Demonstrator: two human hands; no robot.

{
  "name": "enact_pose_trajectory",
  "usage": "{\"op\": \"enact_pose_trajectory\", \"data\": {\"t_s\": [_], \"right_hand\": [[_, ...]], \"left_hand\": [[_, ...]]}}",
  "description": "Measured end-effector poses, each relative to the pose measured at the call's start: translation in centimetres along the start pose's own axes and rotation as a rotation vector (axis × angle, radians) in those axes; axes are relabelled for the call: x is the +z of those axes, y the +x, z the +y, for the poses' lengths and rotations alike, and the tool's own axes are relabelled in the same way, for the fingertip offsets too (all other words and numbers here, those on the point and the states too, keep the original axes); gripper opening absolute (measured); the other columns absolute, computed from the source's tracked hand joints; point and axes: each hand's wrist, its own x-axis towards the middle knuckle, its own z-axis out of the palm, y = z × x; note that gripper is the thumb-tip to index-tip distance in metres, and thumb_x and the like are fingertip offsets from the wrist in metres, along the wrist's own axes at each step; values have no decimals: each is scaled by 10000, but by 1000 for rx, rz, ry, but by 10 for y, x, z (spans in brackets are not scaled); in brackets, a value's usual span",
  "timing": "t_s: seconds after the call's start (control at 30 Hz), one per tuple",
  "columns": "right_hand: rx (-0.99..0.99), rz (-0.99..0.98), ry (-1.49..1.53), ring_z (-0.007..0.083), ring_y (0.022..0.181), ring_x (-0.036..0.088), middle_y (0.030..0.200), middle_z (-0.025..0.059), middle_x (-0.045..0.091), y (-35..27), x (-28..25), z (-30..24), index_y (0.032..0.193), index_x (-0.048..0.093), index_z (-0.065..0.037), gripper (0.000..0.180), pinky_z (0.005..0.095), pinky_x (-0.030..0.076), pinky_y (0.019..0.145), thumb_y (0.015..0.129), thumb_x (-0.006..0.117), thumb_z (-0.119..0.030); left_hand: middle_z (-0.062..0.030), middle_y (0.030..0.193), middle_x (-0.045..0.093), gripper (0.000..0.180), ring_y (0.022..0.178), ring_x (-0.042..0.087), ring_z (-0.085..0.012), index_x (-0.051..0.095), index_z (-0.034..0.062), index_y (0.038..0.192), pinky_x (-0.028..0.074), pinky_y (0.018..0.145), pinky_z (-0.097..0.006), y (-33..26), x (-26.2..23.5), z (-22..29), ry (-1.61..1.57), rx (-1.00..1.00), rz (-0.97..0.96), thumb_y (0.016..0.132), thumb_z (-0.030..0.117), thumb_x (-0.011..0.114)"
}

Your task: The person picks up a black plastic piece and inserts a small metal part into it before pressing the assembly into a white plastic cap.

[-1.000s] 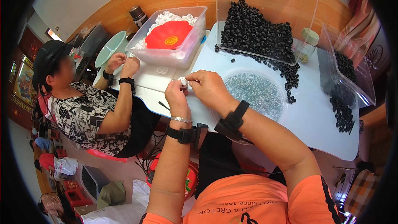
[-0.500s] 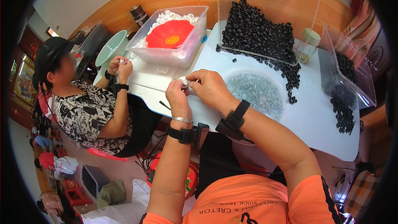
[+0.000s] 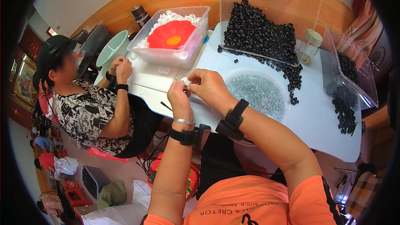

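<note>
Over the table's near edge, my left hand (image 3: 179,98) grips a small white round plastic part (image 3: 186,81) upright between thumb and fingers. My right hand (image 3: 208,86) pinches the same part from its right side, thumb and index finger touching it. The fingertips hide much of the part, and I cannot make out whether a smaller piece is in the right fingers. Just right of my hands is a round clear tub (image 3: 288,100) filled with tiny clear pieces (image 3: 256,91). A couple of loose white parts (image 3: 164,71) lie on the table beyond my left hand.
Behind stands a clear bin (image 3: 183,60) of white parts with a red scalloped dish (image 3: 166,37) on top. Black rings (image 3: 258,29) spill from a clear box at the back, more from another box (image 3: 354,75) at right. A co-worker (image 3: 89,104) sits left, beside a pale green basin (image 3: 112,48).
My right thumb and fingers have shifted slightly and cover more of the white part. The co-worker's hands have moved a little lower and to the left.
</note>
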Motion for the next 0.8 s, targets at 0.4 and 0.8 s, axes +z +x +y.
{"op": "enact_pose_trajectory", "data": {"t_s": [0.4, 0.8], "right_hand": [[39, 29, 5, 308, 810, 686, 870, 167, 707, 2, 1, 3, 966, 697, -8, 238, 380, 535, 756, 769, 714, -140], [53, -8, 66, 189, 744, 668, 836, 121, 706, 4, 0, 5, 979, 692, 15, 217, 300, 530, 712, 812, 707, -122]], "left_hand": [[-42, 877, 625, 227, 784, 572, -132, 634, 22, 904, 448, 704, -270, -2, -4, 2, 49, 3, -37, 911, 172, 463], [-38, 915, 620, 209, 812, 569, -113, 614, 16, 970, 444, 732, -252, -5, -9, 1, 48, 41, -118, 948, 150, 456]]}}
